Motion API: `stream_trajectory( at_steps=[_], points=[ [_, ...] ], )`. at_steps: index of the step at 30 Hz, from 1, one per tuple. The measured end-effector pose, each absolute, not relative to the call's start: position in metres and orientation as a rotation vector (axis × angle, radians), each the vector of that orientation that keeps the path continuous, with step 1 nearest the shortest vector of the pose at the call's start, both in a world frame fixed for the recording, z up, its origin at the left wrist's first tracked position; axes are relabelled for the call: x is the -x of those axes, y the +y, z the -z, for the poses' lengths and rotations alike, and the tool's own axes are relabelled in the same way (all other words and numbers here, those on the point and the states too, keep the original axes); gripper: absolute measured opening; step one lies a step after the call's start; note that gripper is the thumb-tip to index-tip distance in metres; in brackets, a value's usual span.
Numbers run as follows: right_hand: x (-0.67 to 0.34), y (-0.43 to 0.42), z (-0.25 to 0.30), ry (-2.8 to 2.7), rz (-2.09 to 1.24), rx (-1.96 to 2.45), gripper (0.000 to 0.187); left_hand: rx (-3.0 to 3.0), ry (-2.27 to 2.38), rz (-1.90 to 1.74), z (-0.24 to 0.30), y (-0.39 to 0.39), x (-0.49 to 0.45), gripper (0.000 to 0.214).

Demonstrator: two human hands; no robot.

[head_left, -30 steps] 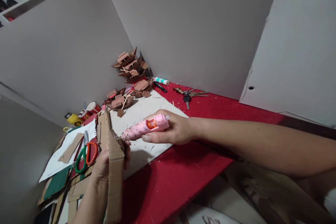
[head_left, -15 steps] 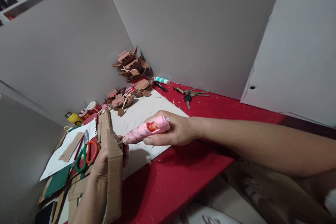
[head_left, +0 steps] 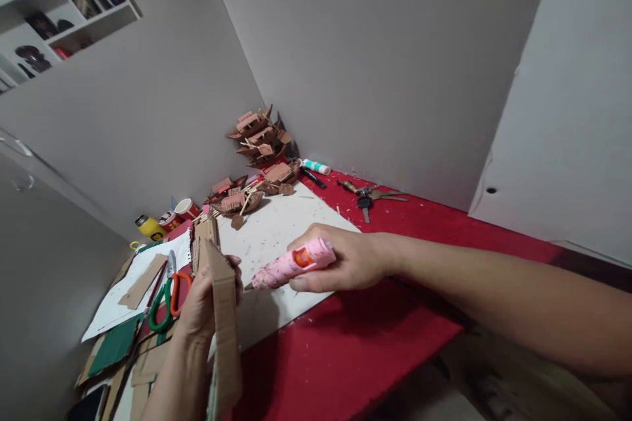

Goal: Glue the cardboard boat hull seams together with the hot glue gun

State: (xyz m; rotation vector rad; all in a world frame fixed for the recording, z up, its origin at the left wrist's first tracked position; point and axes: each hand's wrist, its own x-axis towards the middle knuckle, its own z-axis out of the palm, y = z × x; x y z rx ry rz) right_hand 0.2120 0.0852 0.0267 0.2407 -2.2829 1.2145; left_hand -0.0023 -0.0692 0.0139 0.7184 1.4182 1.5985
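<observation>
My left hand is closed around a folded brown cardboard piece, which stands on edge with its long side toward me. Wrapped round a pink hot glue gun, my right hand holds it level over the white board. The glue gun's dark nozzle points left, a small gap away from my left fingers and the cardboard. An orange part shows through a slot in its pink body. Most of the fingers under the gun are hidden.
Scissors, cardboard scraps and white paper lie at left. Several small cardboard boats stand at the back of the white board. Keys, a marker and paper cups sit along the wall on the red table.
The glue gun's nozzle has drawn back from the cardboard, where it was touching or nearly touching. The whole view has shifted, so everything sits lower and further right.
</observation>
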Motion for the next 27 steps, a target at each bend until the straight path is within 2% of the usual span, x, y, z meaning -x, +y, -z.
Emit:
stream_trajectory(
  at_steps=[2, 5, 7, 11, 15, 20, 23, 25, 27],
  points=[
    [-0.208, 0.093, -0.025, -2.485, -1.069, -0.227, 0.028, -0.622, 1.525, -1.700, -0.013, -0.067, 0.005, 0.032],
    [-0.197, 0.108, -0.016, -2.663, -0.514, 0.347, 0.027, -0.468, 1.662, -1.786, -0.009, -0.063, 0.009, 0.027],
    [-0.190, 0.117, -0.009, -2.747, -0.271, 0.559, 0.030, -0.457, 1.691, -1.836, -0.005, -0.061, 0.009, 0.029],
    [-0.184, 0.130, 0.001, -2.951, -0.118, 0.732, 0.039, -0.580, 1.686, -1.894, 0.003, -0.060, 0.003, 0.039],
    [-0.188, 0.137, -0.001, -3.040, -0.210, 0.739, 0.055, -0.721, 1.669, -1.948, 0.013, -0.060, -0.006, 0.033],
    [-0.189, 0.118, -0.013, -2.646, -0.783, 0.526, 0.035, -1.012, 1.804, -1.874, 0.021, -0.059, -0.017, 0.016],
    [-0.181, 0.089, -0.016, -2.365, -1.240, 0.498, 0.038, -1.088, 1.843, -1.835, 0.021, -0.061, -0.023, 0.014],
    [-0.173, 0.073, -0.016, -2.332, -1.324, 0.451, 0.038, -1.109, 1.848, -1.836, 0.018, -0.062, -0.026, 0.012],
    [-0.164, 0.062, -0.014, -2.371, -1.218, 0.416, 0.031, -1.114, 1.859, -1.837, 0.015, -0.063, -0.030, 0.011]
  ],
)
